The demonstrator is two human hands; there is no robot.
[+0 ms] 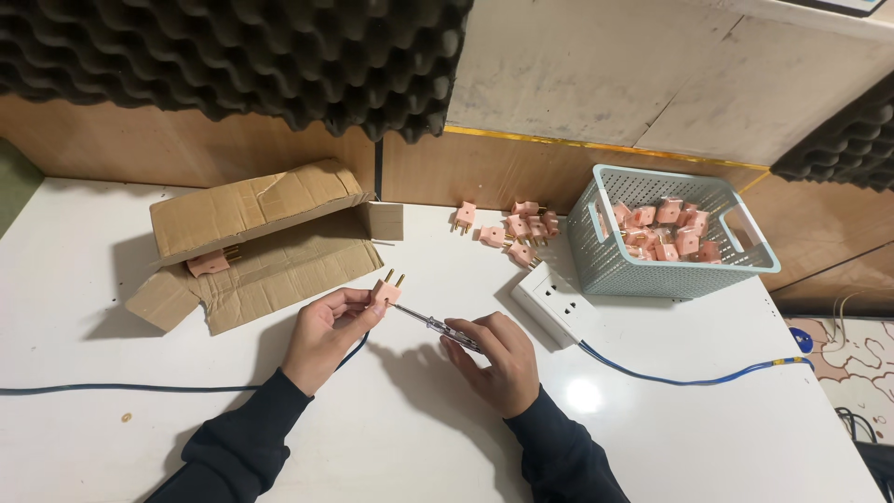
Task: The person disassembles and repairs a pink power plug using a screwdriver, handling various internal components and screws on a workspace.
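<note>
**Plug and screwdriver meet in front of the socket strip**

Both hands are over the white table [112,279], just left of the white socket strip [555,303], which I'll use as the marker. The left hand [326,337] has its fingers closed around a small pink plug [386,292], pinched between thumb and fingertips with the two brass pins pointing up and away. The right hand [498,359] is curled shut on the handle of a slim screwdriver [430,323], clear-handled by the look of it, and the metal shaft runs left so the tip touches the plug's body.

Look around the strip. Just behind it lies a loose scatter of more pink plugs [517,228], near but not touching the hands. To the strip's right, almost against it, sits a pale blue-grey perforated basket [615,265] with a heap of the same plugs inside. A blue cable [670,377] leaves the strip and trails right across the table; another stretch of blue cable runs out to the left, passing under the left wrist.

Well to the left of the strip, a flattened brown cardboard box [251,242] lies open, one pink plug showing under its flap. Nothing sits between the hands and the strip. Dark ridged foam [233,56] lines the wall behind.
</note>
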